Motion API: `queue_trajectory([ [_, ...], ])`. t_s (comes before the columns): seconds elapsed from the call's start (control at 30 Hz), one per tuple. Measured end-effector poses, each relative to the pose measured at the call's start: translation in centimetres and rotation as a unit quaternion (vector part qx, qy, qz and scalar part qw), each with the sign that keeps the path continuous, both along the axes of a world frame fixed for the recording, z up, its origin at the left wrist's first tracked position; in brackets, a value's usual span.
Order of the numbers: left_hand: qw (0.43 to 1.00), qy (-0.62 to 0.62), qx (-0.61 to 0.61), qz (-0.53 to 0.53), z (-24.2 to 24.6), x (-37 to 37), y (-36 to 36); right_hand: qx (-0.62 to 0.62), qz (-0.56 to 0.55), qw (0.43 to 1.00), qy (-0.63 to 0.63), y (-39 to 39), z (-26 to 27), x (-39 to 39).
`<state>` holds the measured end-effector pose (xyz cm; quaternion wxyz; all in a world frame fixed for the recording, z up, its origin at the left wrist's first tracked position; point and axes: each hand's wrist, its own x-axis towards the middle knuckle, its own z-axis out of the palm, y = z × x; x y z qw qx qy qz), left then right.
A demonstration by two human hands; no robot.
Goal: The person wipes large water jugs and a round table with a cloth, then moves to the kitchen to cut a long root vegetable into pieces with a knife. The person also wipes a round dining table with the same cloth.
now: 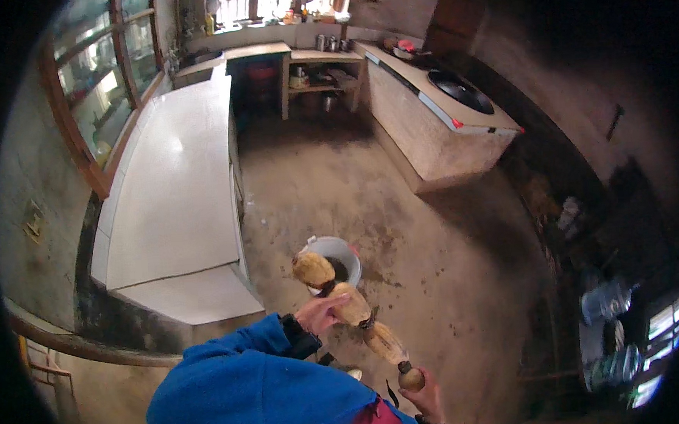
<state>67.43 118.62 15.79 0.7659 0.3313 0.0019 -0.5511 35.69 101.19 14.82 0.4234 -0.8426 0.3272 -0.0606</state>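
A long lotus root (352,303) of several linked segments, with dark joints between them, runs slantwise in front of me. My left hand (323,314) grips it at a thick upper segment, thumb laid over the top. Around the small lower end segment are the fingers of my right hand (426,391). The root's far end overlaps the rim of a pale plastic bucket (350,258) on the floor, and seems to be above it rather than inside. Dark contents show in the bucket. Blue and dark red clothing covers the bottom of the view.
A white-topped counter (174,191) stands to the left beneath a wood-framed window (106,74). At right is a cooking stove block (426,111) with a large black wok (460,91). Shelves (323,87) line the back. Large clear bottles (605,302) stand far right. Dark patches mark the concrete floor (450,264).
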Motion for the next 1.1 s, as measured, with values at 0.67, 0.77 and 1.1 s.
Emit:
queue_trajectory([
  [0.67, 0.985, 0.036, 0.090, 0.143, -0.2, 24.3, -27.7, 0.111, 0.228, 0.967, 0.000, -41.3, 1.0, 34.8],
  [0.77, 0.982, 0.015, 0.063, 0.178, 1.3, 27.2, -32.9, 0.139, 0.220, 0.965, 0.008, -46.6, 1.8, 40.0],
  [1.1, 0.922, -0.044, -0.035, 0.382, -5.6, 39.2, -37.5, 0.094, 0.449, 0.888, 0.037, -59.2, -0.6, 65.5],
])
